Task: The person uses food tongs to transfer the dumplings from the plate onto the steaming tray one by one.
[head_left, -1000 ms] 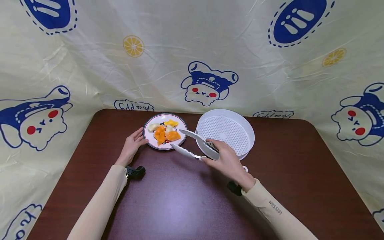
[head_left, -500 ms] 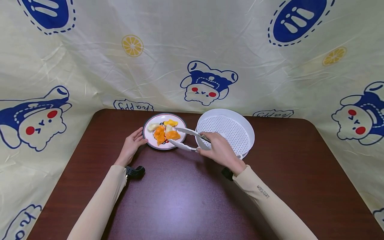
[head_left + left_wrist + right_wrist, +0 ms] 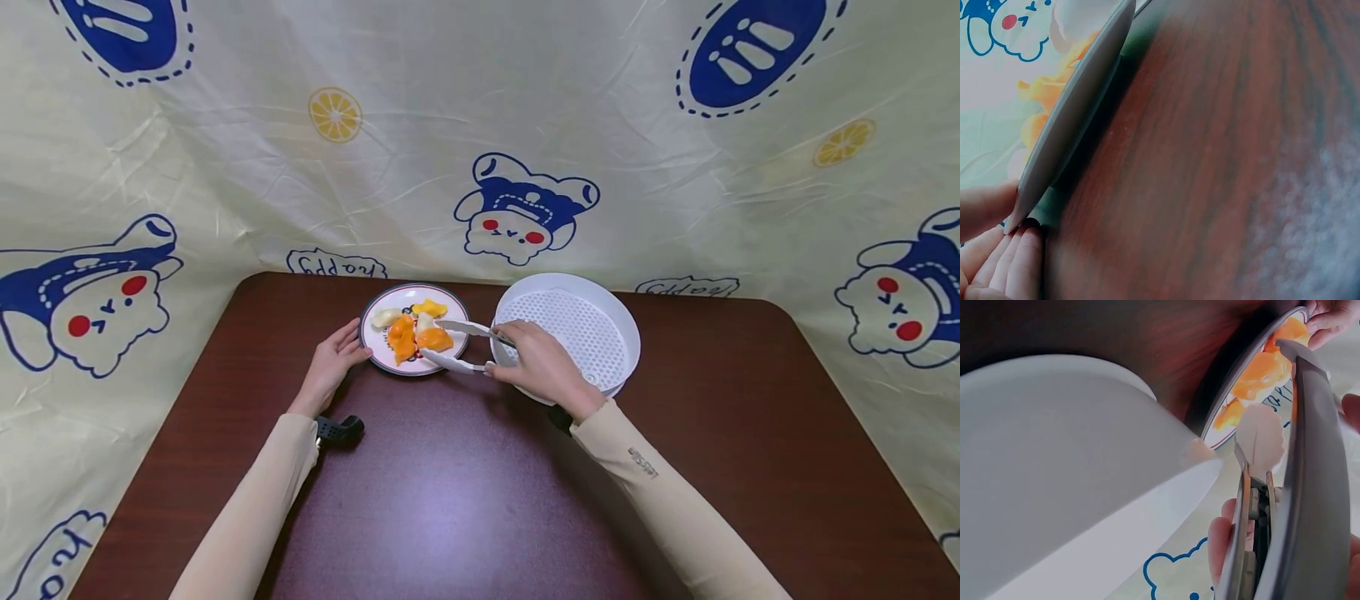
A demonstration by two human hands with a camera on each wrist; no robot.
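Observation:
My left hand (image 3: 330, 364) pinches the left rim of a round white plate (image 3: 369, 348), thumb above and fingers below, as the left wrist view shows. Orange, yellow and white dumpling-like pieces (image 3: 433, 339) lie on it. From the right, my right hand (image 3: 542, 363) grips a pair of tongs (image 3: 450, 362) with metal arms and pale scalloped tips. The tongs are spread, their tips over the plate's right part on either side of an orange piece. Whether they touch it, I cannot tell. In the right wrist view the tongs (image 3: 1316, 469) hold nothing visible.
A white round steamer basket (image 3: 630, 350) with a perforated bottom stands right of the plate, partly behind my right hand. Both rest on a dark brown wooden table (image 3: 420, 500). A patterned cloth (image 3: 405, 192) hangs behind the table's far edge.
My right hand has moved left and slightly away from me with the tongs, bringing their tips further over the plate. The left hand and the plate stay in place.

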